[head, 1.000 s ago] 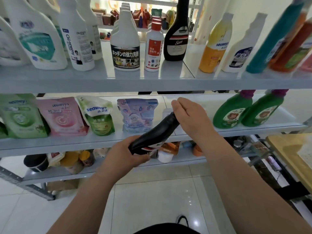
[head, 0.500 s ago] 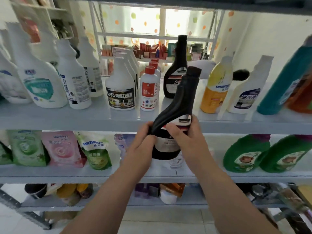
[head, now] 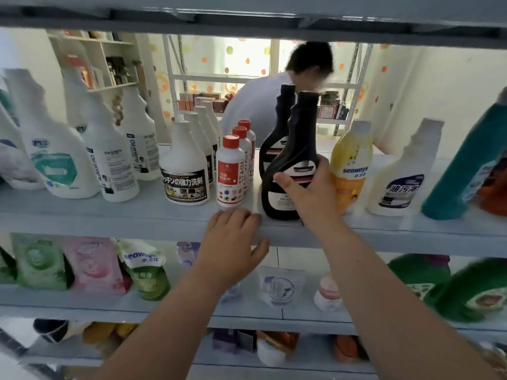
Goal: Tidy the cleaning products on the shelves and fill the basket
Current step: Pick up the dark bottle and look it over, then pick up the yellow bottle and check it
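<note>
The single view comes from your head, wide-angle, facing straight into the shelving (head: 274, 234) at close range. The bottle shelf (head: 82, 212) sits just below eye level; the shelf above (head: 247, 23) crosses the top edge, lower shelves (head: 82, 305) curve away beneath.

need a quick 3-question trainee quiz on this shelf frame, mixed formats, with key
1. True or false: the left hand holds the front black bottle.
2. Which product stands immediately to the right of that bottle on the shelf? A) teal bottle B) yellow seaways bottle C) pink pouch
3. How many red-capped white bottles stand in the row just left of that bottle?

Key
1. False. The right hand holds it; the left hand lies open at the shelf's front edge.
2. B
3. Three
</note>
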Tool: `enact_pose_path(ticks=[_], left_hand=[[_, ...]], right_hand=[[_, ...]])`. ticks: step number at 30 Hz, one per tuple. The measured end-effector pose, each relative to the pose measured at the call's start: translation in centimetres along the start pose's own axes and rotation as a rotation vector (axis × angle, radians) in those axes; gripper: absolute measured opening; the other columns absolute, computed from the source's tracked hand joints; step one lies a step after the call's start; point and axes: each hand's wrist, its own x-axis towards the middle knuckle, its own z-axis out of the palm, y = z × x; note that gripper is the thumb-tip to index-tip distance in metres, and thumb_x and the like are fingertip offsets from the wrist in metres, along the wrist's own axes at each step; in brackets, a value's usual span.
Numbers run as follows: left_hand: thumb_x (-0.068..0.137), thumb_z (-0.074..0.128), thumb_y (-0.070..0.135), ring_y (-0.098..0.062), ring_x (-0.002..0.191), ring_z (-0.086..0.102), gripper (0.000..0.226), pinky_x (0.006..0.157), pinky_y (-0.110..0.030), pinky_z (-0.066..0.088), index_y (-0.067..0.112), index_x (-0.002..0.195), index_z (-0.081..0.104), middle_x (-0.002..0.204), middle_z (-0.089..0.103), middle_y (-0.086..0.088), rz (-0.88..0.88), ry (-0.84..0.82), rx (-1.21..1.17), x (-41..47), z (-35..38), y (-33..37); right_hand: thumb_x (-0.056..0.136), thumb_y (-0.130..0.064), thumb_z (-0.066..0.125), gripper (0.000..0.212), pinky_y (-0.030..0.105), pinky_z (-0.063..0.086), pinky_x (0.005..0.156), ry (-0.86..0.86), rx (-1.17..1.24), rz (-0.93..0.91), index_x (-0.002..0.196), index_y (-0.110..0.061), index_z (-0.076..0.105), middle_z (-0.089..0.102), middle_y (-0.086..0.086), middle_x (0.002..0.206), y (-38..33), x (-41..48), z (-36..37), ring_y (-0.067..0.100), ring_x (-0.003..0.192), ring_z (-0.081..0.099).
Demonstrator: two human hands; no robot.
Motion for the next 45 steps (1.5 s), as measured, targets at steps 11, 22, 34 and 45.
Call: enact_pose_path(ticks=[11,22,34,45], left_hand=[[0.073,0.064,0.053,-0.035,0.112,0.055,0.071,0.103,-0.05,0.04,0.01,0.129,0.062,0.122,0.06,-0.011,0.077,0.092,0.081,-0.6,2.5,-1.0],[0.068,0.052,0.06,-0.032,0.115,0.048,0.079,0.106,-0.045,0.027,0.014,0.133,0.051,0.124,0.051,-0.007,0.11,-0.017,0.125,-0.7,1.8,-1.3],[0.07,0.063,0.056,-0.034,0.127,0.047,0.085,0.112,-0.051,0.028,0.012,0.141,0.046,0.135,0.052,-0.013,0.13,0.056,0.155,-1.3,2.7,-1.9],[0.093,0.061,0.042,-0.026,0.137,0.044,0.082,0.11,-0.04,0.04,0.021,0.159,0.017,0.158,0.03,-0.005,-0.072,-0.152,-0.371,4.6,0.8,11.1]], right_hand=[[0.083,-0.038,0.082,0.069,0.011,0.044,0.082,0.011,-0.087,0.008,0.133,-0.027,0.036,0.058,-0.004,0.127,2.2,3.8,2.4,0.012,0.114,0.058],[0.084,-0.046,0.075,0.086,0.026,0.045,0.106,0.045,-0.282,0.096,0.153,-0.021,0.03,0.052,0.002,0.141,3.3,2.0,2.3,0.019,0.132,0.05],[0.099,-0.045,0.041,0.049,0.038,0.04,0.105,-0.086,-0.968,-0.289,0.134,-0.019,0.064,0.063,0.004,0.132,6.6,-8.7,-6.4,0.022,0.121,0.054],[0.1,-0.039,0.053,0.027,0.038,0.051,0.086,0.041,-1.006,-0.265,0.106,-0.02,0.071,0.068,-0.001,0.105,9.5,-4.6,-18.1,0.018,0.097,0.062]])
